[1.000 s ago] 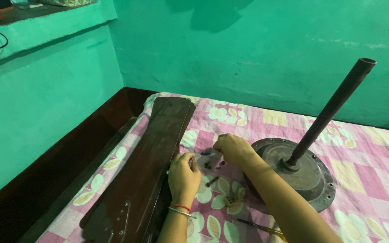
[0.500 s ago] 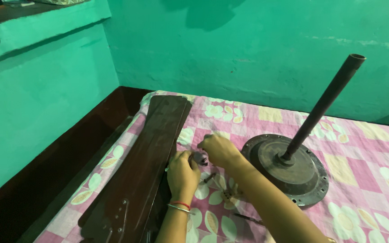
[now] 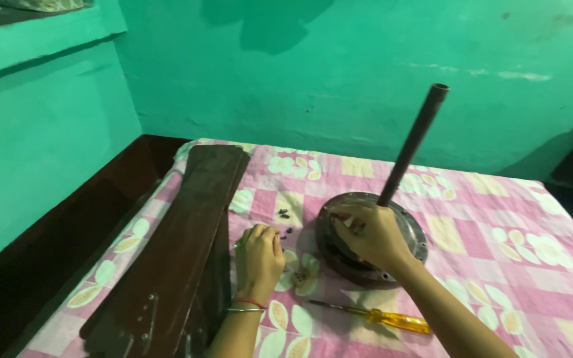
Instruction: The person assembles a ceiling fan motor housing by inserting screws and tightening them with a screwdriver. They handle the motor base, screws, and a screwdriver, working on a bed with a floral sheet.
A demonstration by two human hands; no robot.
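A dark round ceiling-fan motor (image 3: 399,219) with a long brown rod (image 3: 411,144) sticking up lies on a pink floral bedsheet (image 3: 499,238). My right hand (image 3: 369,233) rests on the motor's near left rim, fingers curled on it. My left hand (image 3: 258,255) lies on the sheet to the left of the motor, fingers bent, beside a few small dark screws (image 3: 284,214). Whether it holds a screw is hidden. Long brown fan blades (image 3: 187,232) are stacked just left of my left hand.
A yellow-handled screwdriver (image 3: 376,315) lies on the sheet near me, below the motor. Green walls (image 3: 300,79) close the back and left. A dark wooden bed edge (image 3: 67,238) runs along the left, with a green ledge (image 3: 34,33) above it.
My right hand moved from beside my left hand over to the motor's rim. My left hand stayed on the sheet. The view shifted, bringing the screwdriver and screws into sight.
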